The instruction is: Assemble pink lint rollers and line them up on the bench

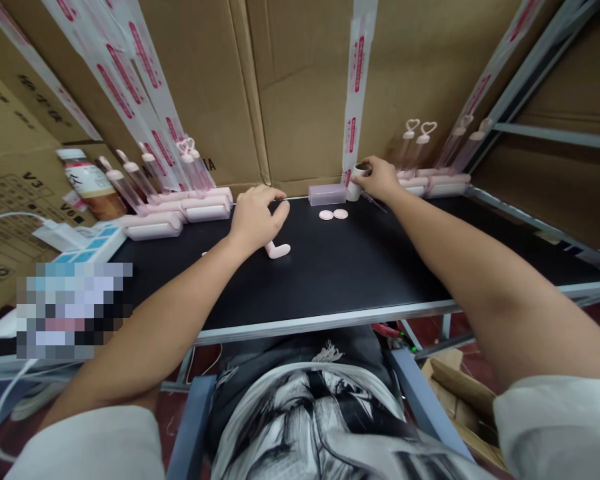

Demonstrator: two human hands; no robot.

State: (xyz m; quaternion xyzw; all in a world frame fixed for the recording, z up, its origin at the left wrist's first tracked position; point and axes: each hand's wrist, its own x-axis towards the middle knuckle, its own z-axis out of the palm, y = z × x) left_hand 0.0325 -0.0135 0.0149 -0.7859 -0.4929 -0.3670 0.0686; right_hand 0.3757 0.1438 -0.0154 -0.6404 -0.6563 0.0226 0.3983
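My right hand [380, 180] reaches to the back of the black table and has its fingers closed on the rim of a small white cylinder [353, 192] with a dark top opening. Left of that cylinder lies a translucent pink rectangular case [327, 195]. Two pale pink oval pieces [333, 215] rest side by side in front of the case. Palm down, my left hand [257, 217] hovers over the table, thumb apart from the fingers, nothing visible in its grasp. Just below it is a bent pale pink piece [280, 251], its upper end partly hidden by the hand.
Pink cases with clear tubes and heart-shaped tops stand at the back left [207, 207] and back right [447, 187]. A bottle [94, 185], a power strip [97, 245] and a blurred-out item [73, 310] are at left. Cardboard [300, 87] walls the back; a metal edge [330, 323] runs in front.
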